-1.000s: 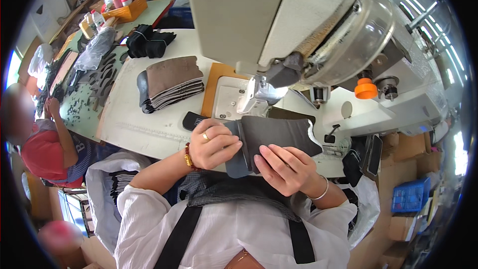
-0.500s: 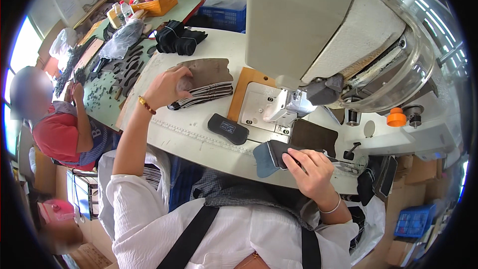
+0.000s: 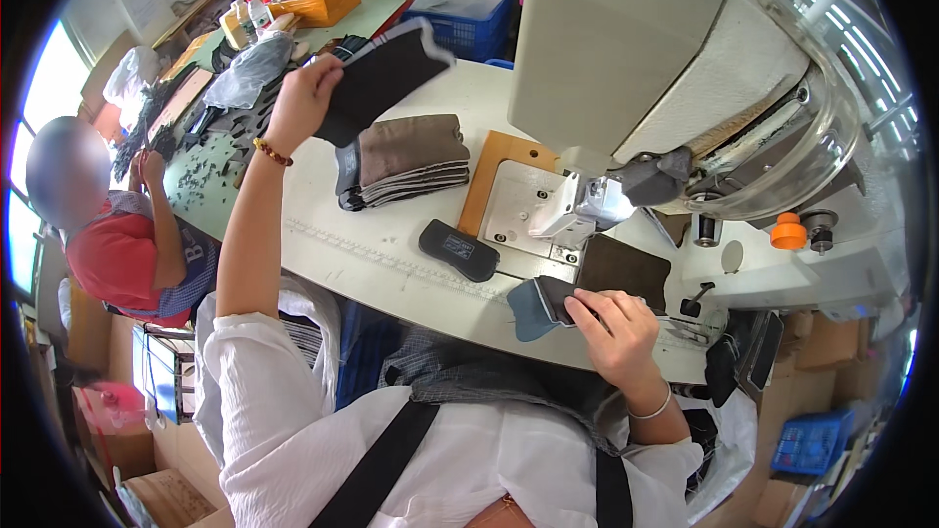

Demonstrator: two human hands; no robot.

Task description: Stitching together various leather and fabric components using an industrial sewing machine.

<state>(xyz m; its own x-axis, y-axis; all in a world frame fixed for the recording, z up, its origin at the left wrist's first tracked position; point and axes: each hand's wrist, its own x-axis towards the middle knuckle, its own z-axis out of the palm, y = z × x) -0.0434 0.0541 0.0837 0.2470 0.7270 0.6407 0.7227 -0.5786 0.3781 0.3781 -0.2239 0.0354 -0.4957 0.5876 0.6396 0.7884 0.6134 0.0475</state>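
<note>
My left hand [image 3: 305, 106] pinches the edge of a dark, flat cut piece [image 3: 386, 78] with a pale rim, raised over the worktable. Below it lies a stack of brown and dark cut pieces [image 3: 411, 152] with light edges. My right hand [image 3: 618, 334] is closed over a dark cut piece [image 3: 555, 297] at the table's front edge, with a blue-grey piece [image 3: 532, 315] showing beneath. The head of a sewing machine [image 3: 577, 200] stands beyond that hand. Between the stack and my right hand rests a black waisted piece with pale print [image 3: 458, 250].
A dark brown flat piece [image 3: 626, 272] lies beside the machine's needle area. The machine's large body [image 3: 616, 39] overhangs the right side. At the left, a person [image 3: 132, 244] works at a green table [image 3: 201, 200]. A blue crate [image 3: 469, 24] stands behind.
My left hand has risen from the stack and now holds a dark cut piece up over it, hiding the black bundle behind. The right hand stays almost where it was, still gripping its piece.
</note>
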